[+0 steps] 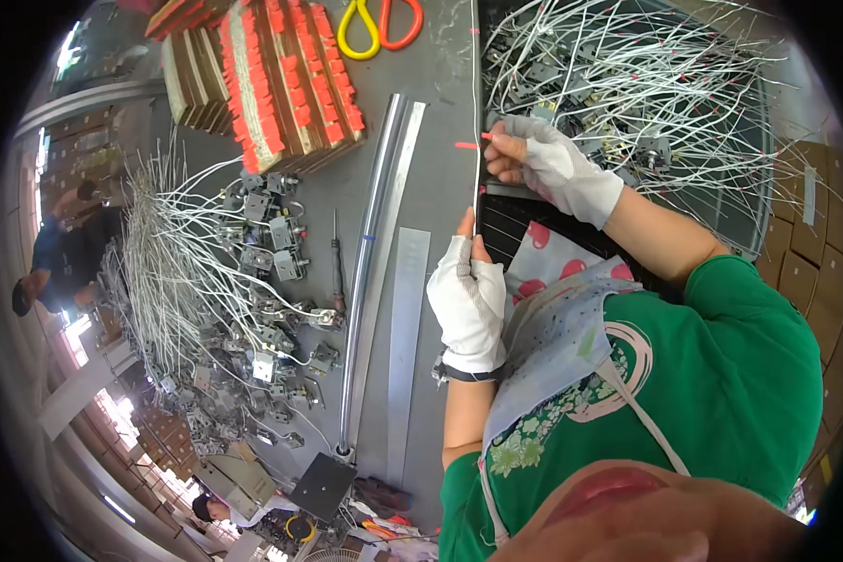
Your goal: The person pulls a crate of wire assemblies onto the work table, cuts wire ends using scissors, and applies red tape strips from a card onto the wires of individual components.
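A long white wire (479, 94) runs from the top of the view down along the table's edge to my left hand (468, 304), with small red bits along it. My left hand wears a white fingerless glove; its thumb and forefinger close on the wire's lower part. Farther up and to the right, my right hand (560, 171), gloved the same way, pinches a small red piece (486, 137) against the wire. A thin red strip (465, 145) sticks out to the left at the same spot. The fingertips of my right hand partly hide what they grip.
White-wired metal parts lie heaped in a dark bin (754, 201) at right and in a pile (253, 253) at left. Metal strips (409, 328), a screwdriver (337, 272), scissors (375, 33) and red-edged stacks (290, 84) lie on the grey table (375, 169). People are at far left.
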Tool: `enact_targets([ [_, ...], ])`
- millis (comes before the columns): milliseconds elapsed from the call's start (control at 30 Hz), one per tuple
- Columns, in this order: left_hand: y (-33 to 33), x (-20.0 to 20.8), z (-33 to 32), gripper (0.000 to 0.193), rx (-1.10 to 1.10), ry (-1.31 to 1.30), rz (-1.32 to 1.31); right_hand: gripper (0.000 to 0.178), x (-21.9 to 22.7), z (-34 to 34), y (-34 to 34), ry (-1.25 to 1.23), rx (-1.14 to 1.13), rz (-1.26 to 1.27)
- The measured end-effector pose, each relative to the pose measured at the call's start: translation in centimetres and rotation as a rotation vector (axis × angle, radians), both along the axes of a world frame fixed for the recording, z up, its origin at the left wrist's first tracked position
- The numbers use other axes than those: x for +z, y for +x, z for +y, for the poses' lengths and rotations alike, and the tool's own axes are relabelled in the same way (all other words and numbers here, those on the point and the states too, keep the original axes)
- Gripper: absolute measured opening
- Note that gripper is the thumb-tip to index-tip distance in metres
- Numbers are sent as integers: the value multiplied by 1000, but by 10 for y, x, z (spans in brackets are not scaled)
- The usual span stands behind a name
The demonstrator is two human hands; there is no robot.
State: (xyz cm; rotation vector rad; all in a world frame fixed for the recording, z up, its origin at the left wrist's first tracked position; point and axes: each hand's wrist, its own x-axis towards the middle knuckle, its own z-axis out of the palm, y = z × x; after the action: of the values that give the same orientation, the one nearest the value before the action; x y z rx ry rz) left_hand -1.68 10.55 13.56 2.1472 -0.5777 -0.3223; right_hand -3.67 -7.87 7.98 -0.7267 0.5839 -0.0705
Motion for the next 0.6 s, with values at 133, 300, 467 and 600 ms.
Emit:
enact_targets([
  [133, -1, -2, 0, 33, -14, 28, -68, 27, 1, 1, 2, 51, -17, 13],
  [300, -4, 8, -2, 30, 40, 63, 148, 22, 3, 0, 6, 59, 15, 71],
  [467, -6, 12, 2, 30, 33, 30, 138, 23, 19, -4, 11, -10, 126, 127],
  [600, -7, 11, 7, 37, -38, -123, -124, 29, 28, -10, 11, -127, 225, 172],
])
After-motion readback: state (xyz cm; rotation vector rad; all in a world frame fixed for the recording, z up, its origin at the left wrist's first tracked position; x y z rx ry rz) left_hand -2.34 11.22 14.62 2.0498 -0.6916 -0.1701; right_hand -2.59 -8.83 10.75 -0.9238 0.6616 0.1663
